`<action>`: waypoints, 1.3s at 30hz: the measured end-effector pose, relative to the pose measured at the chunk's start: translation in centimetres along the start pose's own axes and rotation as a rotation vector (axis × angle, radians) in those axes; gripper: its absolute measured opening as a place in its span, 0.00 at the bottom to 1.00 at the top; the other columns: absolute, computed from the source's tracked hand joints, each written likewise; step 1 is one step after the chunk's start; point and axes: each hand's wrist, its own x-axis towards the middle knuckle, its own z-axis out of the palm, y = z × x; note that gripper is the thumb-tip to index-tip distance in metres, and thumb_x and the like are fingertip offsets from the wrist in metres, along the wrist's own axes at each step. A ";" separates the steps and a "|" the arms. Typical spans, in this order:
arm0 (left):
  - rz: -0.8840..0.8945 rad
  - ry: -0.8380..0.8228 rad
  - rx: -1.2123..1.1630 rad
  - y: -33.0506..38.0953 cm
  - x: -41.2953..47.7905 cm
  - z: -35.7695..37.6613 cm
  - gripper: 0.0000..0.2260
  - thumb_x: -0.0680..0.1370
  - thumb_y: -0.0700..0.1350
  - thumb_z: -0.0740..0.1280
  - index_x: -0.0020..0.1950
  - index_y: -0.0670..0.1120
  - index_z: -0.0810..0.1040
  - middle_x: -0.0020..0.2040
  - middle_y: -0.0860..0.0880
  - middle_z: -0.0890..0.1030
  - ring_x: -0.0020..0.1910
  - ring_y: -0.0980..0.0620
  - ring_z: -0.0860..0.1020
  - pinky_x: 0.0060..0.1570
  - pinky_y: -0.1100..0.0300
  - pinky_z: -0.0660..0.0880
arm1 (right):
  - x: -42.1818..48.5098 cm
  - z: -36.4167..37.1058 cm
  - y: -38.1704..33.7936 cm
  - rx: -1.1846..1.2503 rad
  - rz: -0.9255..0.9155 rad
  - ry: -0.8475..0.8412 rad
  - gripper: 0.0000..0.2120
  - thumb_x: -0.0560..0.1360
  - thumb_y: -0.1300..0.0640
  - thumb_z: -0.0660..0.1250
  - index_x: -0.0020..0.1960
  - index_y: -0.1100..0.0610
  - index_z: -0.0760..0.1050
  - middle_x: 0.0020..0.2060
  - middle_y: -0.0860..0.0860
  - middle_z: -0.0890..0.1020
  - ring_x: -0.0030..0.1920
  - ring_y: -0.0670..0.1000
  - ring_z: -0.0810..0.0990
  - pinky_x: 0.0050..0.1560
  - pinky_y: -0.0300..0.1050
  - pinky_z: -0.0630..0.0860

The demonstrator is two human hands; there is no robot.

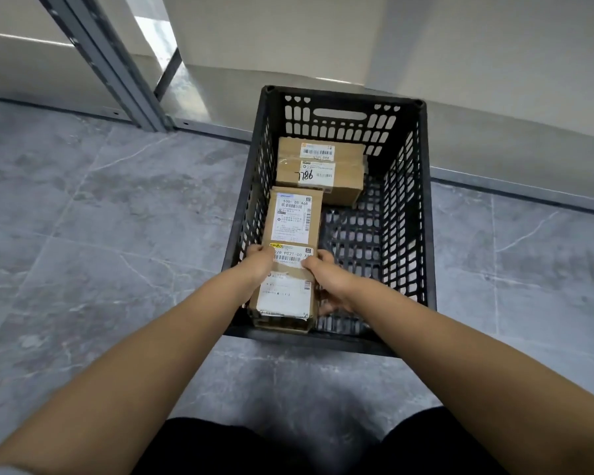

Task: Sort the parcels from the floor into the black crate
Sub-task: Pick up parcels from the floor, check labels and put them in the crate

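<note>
A black perforated crate (424,214) stands on the floor in front of me. Inside it, along its left side, lie three cardboard parcels with white labels. The nearest parcel (285,296) is at the crate's front left corner. My left hand (256,265) grips its left edge and my right hand (326,279) grips its right edge, fingers curled round the sides. A second parcel (294,217) lies just beyond it. The far parcel (319,169), marked with handwritten digits, sits against the back wall.
The right half of the crate floor (360,234) is bare mesh. Grey marble-like tiles (117,234) surround the crate. A grey metal rack post (117,77) rises at the back left, and a pale wall (426,46) runs behind the crate.
</note>
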 end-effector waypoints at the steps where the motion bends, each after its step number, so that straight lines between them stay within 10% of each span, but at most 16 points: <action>1: 0.000 0.008 0.007 0.0 0.0 0.1 0.19 0.81 0.55 0.52 0.69 0.46 0.62 0.52 0.44 0.76 0.42 0.49 0.74 0.38 0.58 0.71 | 0.1 0.1 0.1 -0.014 -0.009 0.010 0.24 0.80 0.47 0.55 0.72 0.46 0.50 0.49 0.50 0.76 0.47 0.52 0.77 0.38 0.50 0.78; 6: -0.018 0.014 -0.053 -0.8 0.4 0.4 0.17 0.80 0.58 0.55 0.62 0.48 0.62 0.57 0.44 0.76 0.49 0.47 0.76 0.51 0.52 0.73 | 0.8 -0.5 -0.1 -0.093 -0.167 0.072 0.32 0.78 0.51 0.63 0.75 0.52 0.50 0.65 0.54 0.74 0.57 0.54 0.77 0.59 0.48 0.74; 15: -0.117 -0.183 -0.135 -1.1 0.0 -0.2 0.22 0.77 0.57 0.57 0.69 0.50 0.66 0.65 0.44 0.74 0.63 0.38 0.71 0.61 0.38 0.66 | 1.9 -2.4 -0.1 -0.199 -0.296 0.023 0.33 0.76 0.52 0.66 0.72 0.54 0.51 0.59 0.50 0.75 0.50 0.49 0.80 0.46 0.42 0.78; 23: -0.155 -0.107 0.121 -2.0 -0.4 0.3 0.22 0.76 0.50 0.59 0.68 0.43 0.67 0.62 0.42 0.76 0.61 0.42 0.73 0.61 0.48 0.69 | 3.0 0.2 -2.0 -0.893 -0.390 -0.133 0.15 0.71 0.47 0.69 0.53 0.49 0.69 0.50 0.48 0.77 0.50 0.50 0.76 0.49 0.44 0.73; 26: -0.137 -0.160 0.076 -2.0 -0.3 0.1 0.17 0.75 0.44 0.59 0.63 0.43 0.71 0.57 0.41 0.80 0.57 0.42 0.77 0.62 0.41 0.70 | 3.2 0.8 -1.9 -0.816 -0.437 -0.059 0.08 0.73 0.51 0.66 0.49 0.54 0.76 0.49 0.52 0.79 0.49 0.53 0.78 0.54 0.50 0.76; 29: -0.181 -0.183 0.096 -2.4 -0.2 -0.1 0.18 0.76 0.41 0.56 0.66 0.43 0.69 0.65 0.41 0.74 0.65 0.40 0.71 0.64 0.38 0.66 | 3.1 1.1 0.2 -0.548 -0.500 0.447 0.09 0.75 0.53 0.59 0.46 0.55 0.76 0.51 0.52 0.75 0.50 0.52 0.75 0.53 0.47 0.74; 31: -0.228 -0.192 0.107 -2.7 -0.2 0.2 0.21 0.77 0.40 0.55 0.71 0.44 0.64 0.70 0.41 0.69 0.70 0.40 0.65 0.66 0.37 0.63 | 3.2 1.1 1.4 -0.179 -0.217 0.701 0.11 0.77 0.55 0.57 0.54 0.58 0.73 0.57 0.56 0.74 0.55 0.56 0.74 0.54 0.45 0.71; 34: -0.274 -0.193 0.157 -3.0 -0.2 1.1 0.21 0.78 0.40 0.54 0.72 0.44 0.63 0.70 0.41 0.69 0.71 0.40 0.64 0.67 0.40 0.61 | 3.9 -0.3 1.5 0.230 0.064 0.663 0.20 0.78 0.56 0.57 0.66 0.65 0.66 0.59 0.59 0.74 0.56 0.59 0.75 0.54 0.47 0.71; 39: -0.276 -0.087 0.174 -2.7 0.4 1.5 0.21 0.78 0.41 0.56 0.72 0.42 0.62 0.69 0.39 0.70 0.67 0.38 0.68 0.66 0.41 0.66 | 4.0 0.2 2.6 0.200 0.239 0.461 0.25 0.77 0.51 0.59 0.71 0.61 0.64 0.66 0.58 0.73 0.64 0.59 0.73 0.65 0.51 0.71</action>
